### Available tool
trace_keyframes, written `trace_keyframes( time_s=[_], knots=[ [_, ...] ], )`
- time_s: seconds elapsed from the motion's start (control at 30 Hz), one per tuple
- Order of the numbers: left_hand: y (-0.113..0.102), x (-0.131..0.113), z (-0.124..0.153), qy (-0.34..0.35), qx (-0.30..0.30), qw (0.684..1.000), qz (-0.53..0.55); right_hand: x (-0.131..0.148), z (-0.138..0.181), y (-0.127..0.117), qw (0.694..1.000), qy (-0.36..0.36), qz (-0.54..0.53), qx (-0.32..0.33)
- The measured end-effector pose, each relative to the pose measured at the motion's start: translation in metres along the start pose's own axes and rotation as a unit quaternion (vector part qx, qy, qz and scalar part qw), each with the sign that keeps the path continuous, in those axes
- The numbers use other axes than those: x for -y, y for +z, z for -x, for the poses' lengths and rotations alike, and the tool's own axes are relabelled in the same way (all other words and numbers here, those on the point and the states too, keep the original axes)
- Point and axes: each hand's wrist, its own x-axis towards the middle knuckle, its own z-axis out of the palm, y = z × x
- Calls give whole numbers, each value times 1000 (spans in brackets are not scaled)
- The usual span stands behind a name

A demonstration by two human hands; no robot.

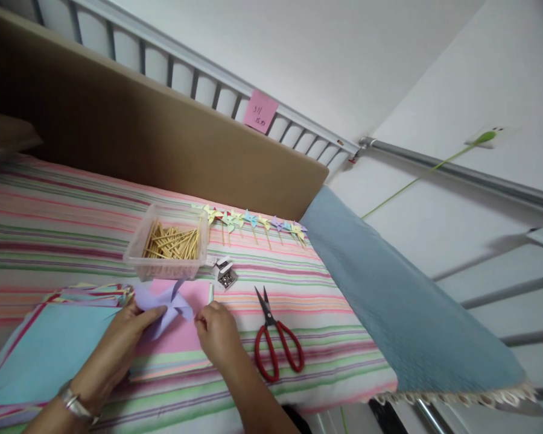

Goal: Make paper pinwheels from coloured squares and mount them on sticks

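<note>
Left hand [124, 334] enters from lower left, forearm angled up, silver bracelet [75, 402] on wrist; fingers curled, gripping purple paper pinwheel [165, 306] at lower centre-left, over pink sheet [185, 337]; right hand [219, 336] comes from bottom centre, knuckles up, thumb and forefinger pinched just beside pinwheel's right blade, contents of pinch unclear; red-handled scissors [276, 340] right of it; clear box of wooden sticks [169, 244] above pinwheel.

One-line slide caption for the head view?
Left hand and right hand hold a purple pinwheel on striped cloth, near red scissors and a box of sticks.
</note>
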Motion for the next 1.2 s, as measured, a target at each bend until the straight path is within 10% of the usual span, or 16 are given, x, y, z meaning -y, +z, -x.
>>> trace_keyframes(
  time_s=[0.53,1.2],
  knots=[
    [2,5,0,11,21,1000,-5,-7,-9,-10,989,34,-112,89],
    [2,5,0,11,2,1000,3,5,8,-15,992,75,-99,18]
  ],
)
